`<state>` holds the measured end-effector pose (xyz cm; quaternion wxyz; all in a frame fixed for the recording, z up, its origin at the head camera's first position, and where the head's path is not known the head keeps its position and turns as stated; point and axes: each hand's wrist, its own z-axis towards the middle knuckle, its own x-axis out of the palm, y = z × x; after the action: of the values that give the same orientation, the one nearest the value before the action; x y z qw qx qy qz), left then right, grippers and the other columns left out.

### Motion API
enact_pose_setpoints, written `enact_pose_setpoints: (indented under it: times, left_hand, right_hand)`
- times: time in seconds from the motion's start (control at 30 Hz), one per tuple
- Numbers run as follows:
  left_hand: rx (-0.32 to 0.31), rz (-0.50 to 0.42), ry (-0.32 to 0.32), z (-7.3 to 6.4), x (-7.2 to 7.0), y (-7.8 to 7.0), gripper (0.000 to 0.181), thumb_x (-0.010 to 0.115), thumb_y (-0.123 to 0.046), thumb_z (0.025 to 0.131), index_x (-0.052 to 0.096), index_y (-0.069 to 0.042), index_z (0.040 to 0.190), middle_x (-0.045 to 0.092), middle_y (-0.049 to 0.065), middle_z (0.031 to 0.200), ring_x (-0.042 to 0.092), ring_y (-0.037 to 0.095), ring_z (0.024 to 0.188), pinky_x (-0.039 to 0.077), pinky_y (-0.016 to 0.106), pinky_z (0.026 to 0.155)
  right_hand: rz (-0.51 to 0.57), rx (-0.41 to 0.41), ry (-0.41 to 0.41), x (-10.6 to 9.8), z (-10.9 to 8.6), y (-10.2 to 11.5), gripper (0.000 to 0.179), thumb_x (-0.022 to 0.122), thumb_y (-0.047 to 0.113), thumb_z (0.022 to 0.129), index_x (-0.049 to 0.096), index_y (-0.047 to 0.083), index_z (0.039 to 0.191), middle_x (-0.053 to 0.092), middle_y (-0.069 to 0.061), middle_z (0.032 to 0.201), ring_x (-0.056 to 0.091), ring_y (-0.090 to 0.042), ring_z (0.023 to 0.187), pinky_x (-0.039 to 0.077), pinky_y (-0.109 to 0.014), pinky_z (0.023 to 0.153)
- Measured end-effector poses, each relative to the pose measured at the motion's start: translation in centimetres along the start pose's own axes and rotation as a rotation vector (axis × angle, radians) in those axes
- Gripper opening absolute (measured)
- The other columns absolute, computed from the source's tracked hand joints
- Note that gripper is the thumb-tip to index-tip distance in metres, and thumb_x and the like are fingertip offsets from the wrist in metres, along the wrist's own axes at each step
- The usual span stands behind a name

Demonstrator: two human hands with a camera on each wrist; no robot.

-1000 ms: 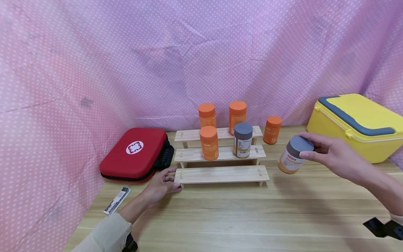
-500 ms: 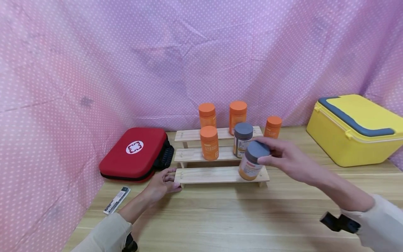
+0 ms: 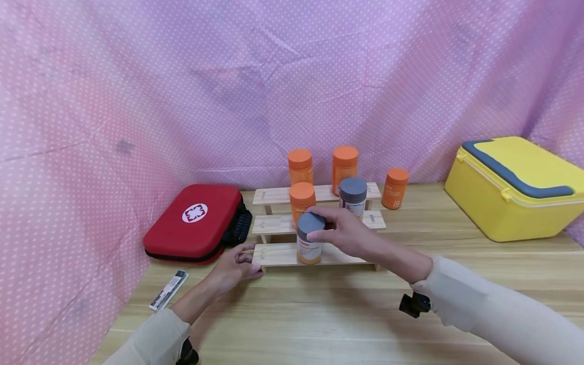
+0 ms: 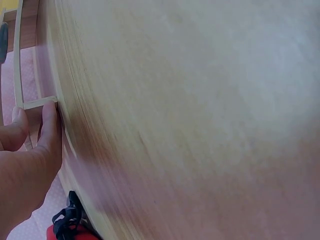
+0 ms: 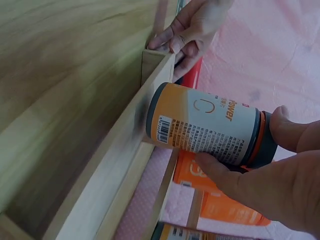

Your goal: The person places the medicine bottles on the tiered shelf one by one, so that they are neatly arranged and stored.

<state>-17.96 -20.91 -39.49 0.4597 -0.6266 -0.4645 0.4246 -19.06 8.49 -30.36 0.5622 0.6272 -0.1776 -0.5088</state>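
My right hand (image 3: 344, 230) grips a supplement bottle (image 3: 309, 248) by its grey lid, over the left part of the front step of a wooden three-step rack (image 3: 351, 253). Seen from the right wrist, this bottle (image 5: 200, 120) has an orange-and-white label, and its base is right at the step's surface. With thumb and fingers, my left hand (image 3: 234, 266) holds the left end of that same step; the left wrist view shows them around the end support (image 4: 40, 103). On the middle step stand an orange bottle (image 3: 301, 196) and a grey-lidded bottle (image 3: 353, 192), both partly hidden.
Two orange bottles occupy the top step, one at left (image 3: 299, 166) and one at right (image 3: 344, 165). Another orange bottle (image 3: 394, 190) stands right of the rack. A red first-aid case (image 3: 193, 220) and a small flat packet (image 3: 169, 290) lie left; a yellow box (image 3: 511, 197) stands right.
My right hand has carried the grey-lidded bottle leftward from beside the rack, across the front step to its left part. My left hand has stayed at the rack's end.
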Motion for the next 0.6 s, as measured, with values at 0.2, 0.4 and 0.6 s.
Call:
enact_pose_setpoints:
  times: [0.2, 0.4, 0.6]
  left_hand:
    - [0.017, -0.005, 0.028, 0.0, 0.0, -0.1, 0.057, 0.053, 0.016, 0.090, 0.031, 0.008, 0.141, 0.056, 0.027, 0.112, 0.063, 0.026, 0.094, 0.055, 0.045, 0.087]
    - [0.008, -0.008, 0.013, 0.0, 0.0, 0.0, 0.056, 0.053, 0.016, 0.090, 0.032, 0.007, 0.141, 0.057, 0.026, 0.111, 0.063, 0.025, 0.092, 0.056, 0.045, 0.087]
    - [-0.003, -0.018, -0.008, 0.1, 0.0, 0.0, 0.056, 0.053, 0.017, 0.089, 0.033, 0.007, 0.140, 0.057, 0.026, 0.110, 0.064, 0.023, 0.089, 0.056, 0.044, 0.087]
  right_hand:
    - [-0.034, -0.012, 0.018, 1.2, 0.5, -0.1, 0.044, 0.071, 0.014, 0.087, 0.058, 0.006, 0.129, 0.065, -0.006, 0.112, 0.060, -0.018, 0.102, 0.053, -0.037, 0.091]
    - [-0.090, -0.021, -0.016, 1.6, 0.4, -0.2, 0.048, 0.072, 0.016, 0.086, 0.058, 0.006, 0.130, 0.065, -0.005, 0.114, 0.060, -0.018, 0.104, 0.053, -0.037, 0.091]
    - [-0.126, -0.005, -0.041, 1.9, 0.5, 0.0, 0.049, 0.073, 0.017, 0.085, 0.058, 0.007, 0.131, 0.065, -0.005, 0.114, 0.060, -0.018, 0.104, 0.053, -0.038, 0.091]
